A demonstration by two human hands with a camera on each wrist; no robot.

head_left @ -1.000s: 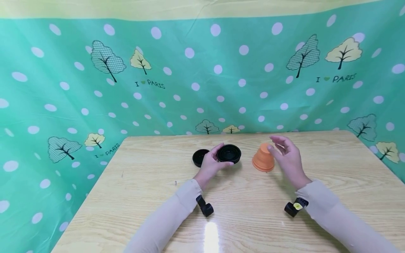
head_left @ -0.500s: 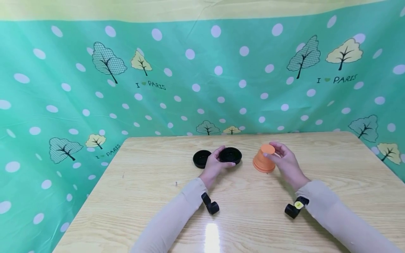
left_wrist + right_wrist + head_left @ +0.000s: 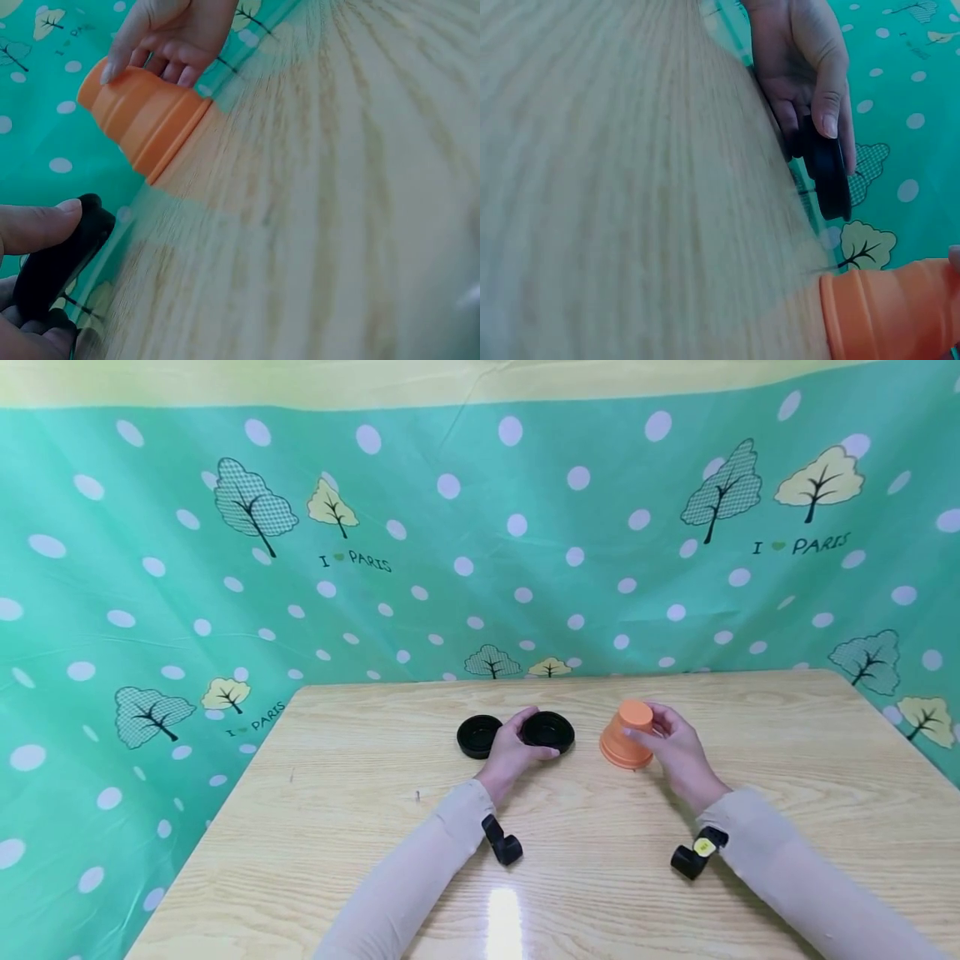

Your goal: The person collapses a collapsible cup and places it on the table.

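Note:
My left hand (image 3: 512,752) grips a shallow round black saucer (image 3: 551,733) by its rim, thumb on the near side and fingers on the far side. In the right wrist view the saucer (image 3: 827,169) stands on edge in the frame, pinched by that hand. To its right, an orange flower pot (image 3: 625,740) sits upside down on the table, with ridges that look like nested rims. My right hand (image 3: 678,756) holds the pot near its narrow top; in the left wrist view the thumb presses the pot's (image 3: 146,116) side and the other fingers are partly hidden behind it.
A second black saucer (image 3: 477,735) lies on the wooden table (image 3: 337,827), just left of my left hand. A green dotted cloth (image 3: 420,527) with printed trees hangs behind the table's far edge.
My right hand has come down from beside the pot's top and taken hold of it. The left hand has lowered slightly with the black saucer, a little rightward.

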